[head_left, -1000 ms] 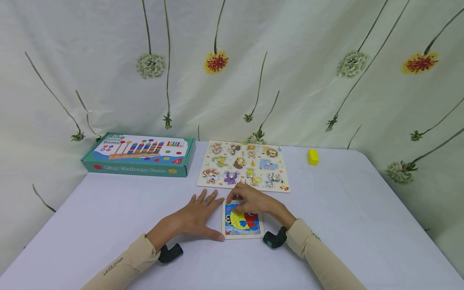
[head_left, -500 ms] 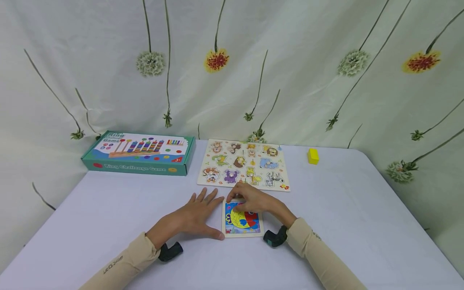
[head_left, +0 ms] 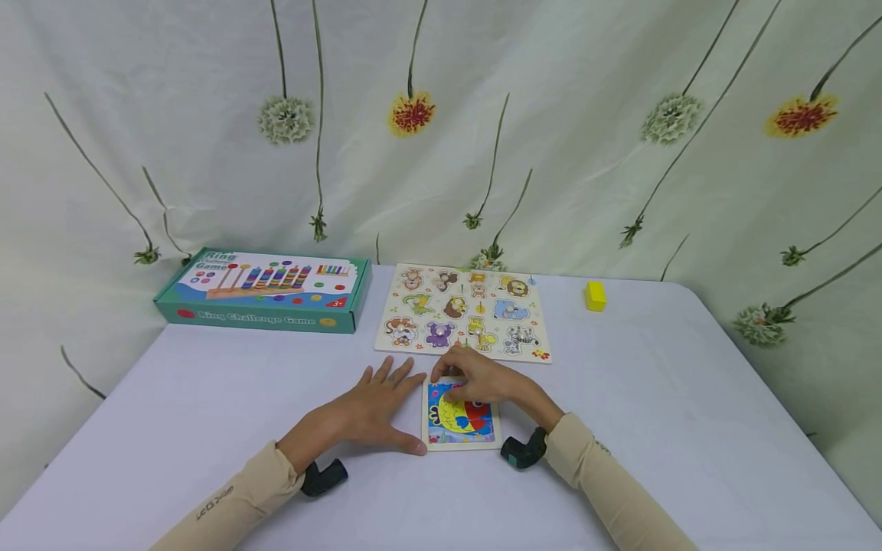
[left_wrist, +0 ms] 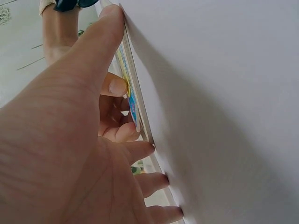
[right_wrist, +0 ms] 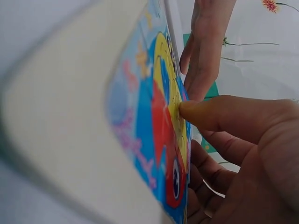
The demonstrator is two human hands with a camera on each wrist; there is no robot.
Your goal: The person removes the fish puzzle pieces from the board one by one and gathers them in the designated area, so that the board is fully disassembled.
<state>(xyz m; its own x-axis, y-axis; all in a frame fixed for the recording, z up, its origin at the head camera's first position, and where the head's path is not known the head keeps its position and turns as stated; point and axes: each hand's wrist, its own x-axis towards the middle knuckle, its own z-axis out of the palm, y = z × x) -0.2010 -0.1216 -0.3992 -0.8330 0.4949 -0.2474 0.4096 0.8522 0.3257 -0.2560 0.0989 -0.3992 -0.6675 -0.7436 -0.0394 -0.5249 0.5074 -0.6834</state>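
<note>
A small square fish puzzle lies in its pale wooden frame on the white table, its yellow and red fish on blue partly covered by my right hand. With thumb and curled index finger, that hand pinches a puzzle piece at the upper left corner. Along its outer edge the piece shows slightly raised from the frame in the left wrist view. In the right wrist view, the thumb presses on the yellow body. My left hand lies spread at the frame's left side, thumb at the lower left corner, fingers straight near the upper one.
Behind the hands lies a wooden animal peg puzzle board. A green Ring Challenge Game box is at the back left, and a yellow block at the back right. A flower-printed curtain hangs behind the table.
</note>
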